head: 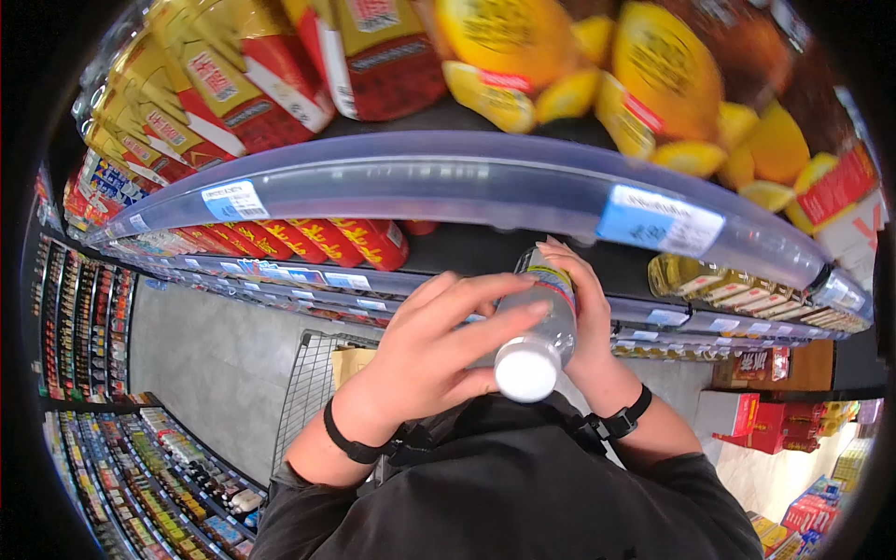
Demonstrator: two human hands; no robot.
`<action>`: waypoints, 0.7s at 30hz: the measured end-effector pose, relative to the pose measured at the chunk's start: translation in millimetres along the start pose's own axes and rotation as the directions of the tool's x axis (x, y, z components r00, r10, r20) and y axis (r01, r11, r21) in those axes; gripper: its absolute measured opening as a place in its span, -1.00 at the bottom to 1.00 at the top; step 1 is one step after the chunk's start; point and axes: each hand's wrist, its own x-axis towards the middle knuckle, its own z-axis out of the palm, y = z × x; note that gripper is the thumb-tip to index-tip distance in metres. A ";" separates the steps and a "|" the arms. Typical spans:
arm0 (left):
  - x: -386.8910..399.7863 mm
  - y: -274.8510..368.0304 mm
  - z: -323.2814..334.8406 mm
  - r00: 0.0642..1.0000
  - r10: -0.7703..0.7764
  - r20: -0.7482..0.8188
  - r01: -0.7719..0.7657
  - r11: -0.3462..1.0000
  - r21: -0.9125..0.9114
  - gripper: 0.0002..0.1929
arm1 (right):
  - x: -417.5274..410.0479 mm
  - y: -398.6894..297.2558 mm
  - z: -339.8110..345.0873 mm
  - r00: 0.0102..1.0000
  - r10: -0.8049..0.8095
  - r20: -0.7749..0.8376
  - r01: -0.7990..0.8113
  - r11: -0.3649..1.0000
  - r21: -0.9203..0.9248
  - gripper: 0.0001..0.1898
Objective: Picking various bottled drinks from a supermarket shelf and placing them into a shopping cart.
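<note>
Between my two hands is a clear plastic bottle [535,329], tilted so that its white cap [526,374] points towards me. My left hand [441,343] grips it from the left, with the thumb near the cap and the fingers spread across the side. On the right, my right hand [586,301] wraps around the body, fingertips near the far end. A coloured label band shows partly behind my fingers. The bottle is just below the edge of a shelf [420,164], in front of the lower shelf level.
Above stand red-and-gold packages [231,91] and yellow lemon-printed packages [661,77]. Red cans [374,241] line the lower level on the left; bottles of yellowish liquid [700,276] are on the right. A wire shopping cart [297,378] stands left of my body. Red cartons [766,420] are stacked at right.
</note>
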 end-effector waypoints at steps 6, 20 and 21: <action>-7.1 -33.7 -5.3 0.943 -0.305 -0.137 0.285 0.947 -0.146 -0.41 | 16.9 3.3 36.6 0.957 0.287 -0.034 -0.289 0.951 -0.111 -0.33; -46.8 -91.5 -5.5 0.921 -0.390 -0.005 0.376 0.891 -0.256 -0.27 | 41.2 -17.0 84.4 0.980 0.200 -0.012 -0.192 0.921 -0.340 -0.41; -50.0 -93.5 -4.4 0.926 -0.377 -0.002 0.370 0.910 -0.186 -0.24 | 41.3 -17.6 86.2 0.970 0.243 -0.026 -0.237 0.909 -0.343 -0.41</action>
